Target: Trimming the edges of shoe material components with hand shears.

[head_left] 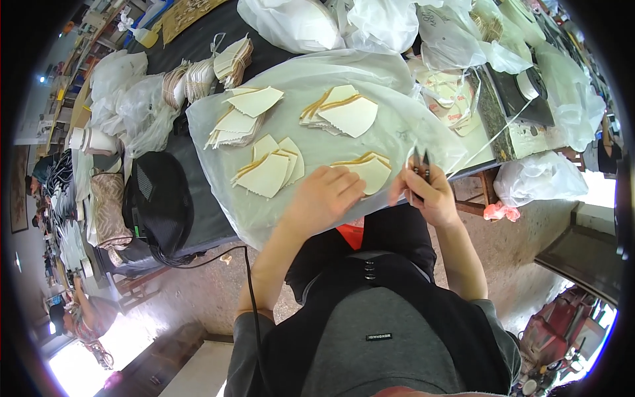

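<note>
My right hand (431, 197) is closed around a pair of black thread snips (421, 163), their two blades pointing away from me and slightly apart. To its left, my left hand (325, 198) has its fingers curled together at the near edge of a small stack of cream fabric panels (372, 173). What its fingertips pinch, if anything, is hidden. Three more groups of such panels, with tan edges, lie around: one fanned out (270, 169) beside my left wrist, one farther off (340, 111), and one at far left (241, 118). All rest on a translucent plastic sheet (311, 151).
Plastic bags (291, 25) crowd the table's far side. Tied bundles of panels (198, 78) stand at far left, near a black mesh-backed object (160, 198). A white ribbon roll (528, 85) sits at right, its strip trailing toward my right hand. A black cable (250, 291) crosses my left arm.
</note>
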{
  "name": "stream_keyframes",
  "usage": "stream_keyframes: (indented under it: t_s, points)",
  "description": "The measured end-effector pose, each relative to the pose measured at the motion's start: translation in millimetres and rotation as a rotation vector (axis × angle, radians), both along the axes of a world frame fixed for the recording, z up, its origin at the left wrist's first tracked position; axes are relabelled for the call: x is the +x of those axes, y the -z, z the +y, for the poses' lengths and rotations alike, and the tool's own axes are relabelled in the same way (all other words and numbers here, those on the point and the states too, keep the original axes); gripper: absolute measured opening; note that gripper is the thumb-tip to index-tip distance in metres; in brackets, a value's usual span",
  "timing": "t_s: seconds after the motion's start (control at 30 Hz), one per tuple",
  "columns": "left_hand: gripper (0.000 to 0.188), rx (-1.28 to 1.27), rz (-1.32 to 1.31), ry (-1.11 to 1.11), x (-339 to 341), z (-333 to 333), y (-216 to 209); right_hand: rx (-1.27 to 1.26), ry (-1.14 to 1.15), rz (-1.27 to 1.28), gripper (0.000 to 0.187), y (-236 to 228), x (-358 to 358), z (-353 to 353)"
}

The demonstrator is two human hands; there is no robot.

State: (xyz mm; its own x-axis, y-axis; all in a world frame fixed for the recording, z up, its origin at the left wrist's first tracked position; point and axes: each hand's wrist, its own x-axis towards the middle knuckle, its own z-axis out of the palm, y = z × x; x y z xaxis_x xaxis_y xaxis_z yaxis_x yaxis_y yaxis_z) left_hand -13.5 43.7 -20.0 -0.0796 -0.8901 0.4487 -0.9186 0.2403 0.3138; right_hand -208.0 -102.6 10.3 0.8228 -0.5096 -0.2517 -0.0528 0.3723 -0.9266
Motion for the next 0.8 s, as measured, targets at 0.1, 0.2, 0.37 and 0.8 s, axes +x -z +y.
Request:
stream_keyframes:
  t_s: [0.1,0.2,0.37,0.8]
  points:
    - [0.009,0.018,0.016,-0.066,-13.4,1.1,6.5,-0.086,0.044,0.01,0.014,17.8,12.6,12.4]
    - [0.002,0.035,0.659,-0.426,-10.8,-5.1,2.4,-0.131,-0.033,0.1,0.013,17.5,9.9,11.8]
    - [0.01,-0.278,1.171,-0.451,18.2,6.1,-21.8,-0.315,-0.019,0.132,0.029,24.8,12.5,11.9]
    - [0.029,-0.569,0.052,-0.684,42.8,60.6,-26.5,0.019,0.119,0.077,0.038,11.8,21.8,14.5]
